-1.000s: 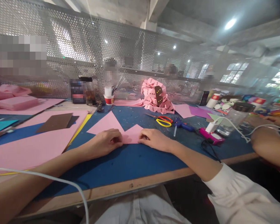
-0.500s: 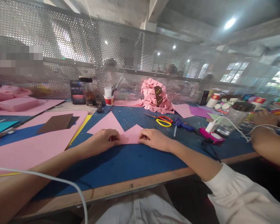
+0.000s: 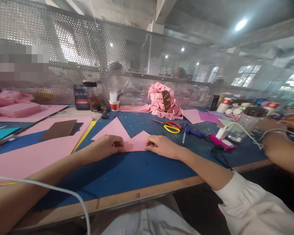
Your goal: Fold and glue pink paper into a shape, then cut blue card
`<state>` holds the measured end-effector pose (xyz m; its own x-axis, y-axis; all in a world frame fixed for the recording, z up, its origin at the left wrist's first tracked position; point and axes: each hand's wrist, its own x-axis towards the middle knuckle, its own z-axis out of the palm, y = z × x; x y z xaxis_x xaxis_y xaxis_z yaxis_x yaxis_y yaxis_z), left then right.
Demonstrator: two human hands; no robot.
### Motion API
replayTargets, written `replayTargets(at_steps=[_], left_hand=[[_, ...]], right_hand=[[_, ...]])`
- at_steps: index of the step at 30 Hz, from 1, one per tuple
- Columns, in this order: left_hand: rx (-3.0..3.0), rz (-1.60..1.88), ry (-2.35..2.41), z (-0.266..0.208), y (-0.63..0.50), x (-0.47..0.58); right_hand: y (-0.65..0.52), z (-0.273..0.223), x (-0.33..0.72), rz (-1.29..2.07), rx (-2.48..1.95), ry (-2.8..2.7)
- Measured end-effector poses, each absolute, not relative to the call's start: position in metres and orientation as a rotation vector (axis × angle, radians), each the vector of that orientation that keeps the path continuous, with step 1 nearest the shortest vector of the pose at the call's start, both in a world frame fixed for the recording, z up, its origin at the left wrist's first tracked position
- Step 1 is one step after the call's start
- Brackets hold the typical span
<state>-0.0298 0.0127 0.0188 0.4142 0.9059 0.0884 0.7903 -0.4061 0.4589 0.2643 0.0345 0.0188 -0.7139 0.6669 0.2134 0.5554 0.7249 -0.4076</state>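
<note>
A pink sheet of paper [image 3: 136, 143] lies folded on the blue table mat [image 3: 127, 176], its near edge straight and two pointed corners sticking up at the far side. My left hand [image 3: 112, 143] is closed with its fingertips pinching the sheet's near edge on the left. At the right end of the same edge, my right hand [image 3: 159, 145] curls its fingers and presses on the paper. Just beyond my right hand lie scissors [image 3: 171, 127] with red and yellow handles and a blue glue gun [image 3: 193, 131].
Pink and brown sheets [image 3: 60, 130] are stacked at left. A dotted pink paper construction [image 3: 163, 101] stands at the back beside a paper cup [image 3: 114, 103]. To the right are a magenta power strip [image 3: 222, 143], a clear jar [image 3: 245, 124] and a co-worker's arm [image 3: 283, 147]. A white cable [image 3: 63, 189] crosses my left forearm.
My left hand has slid slightly left along the near edge of the paper. My right hand stays in place.
</note>
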Motion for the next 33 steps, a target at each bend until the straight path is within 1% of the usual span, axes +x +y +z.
replayTargets(at_steps=[9, 33], left_hand=[[2.308, 0.360, 1.465, 0.025, 0.016, -0.037], [2.242, 0.231, 1.457, 0.026, 0.028, -0.055]], right_hand=[[0.035, 0.019, 0.264, 0.465, -0.960, -2.582], [0.035, 0.018, 0.264, 0.468, -0.950, -2.581]])
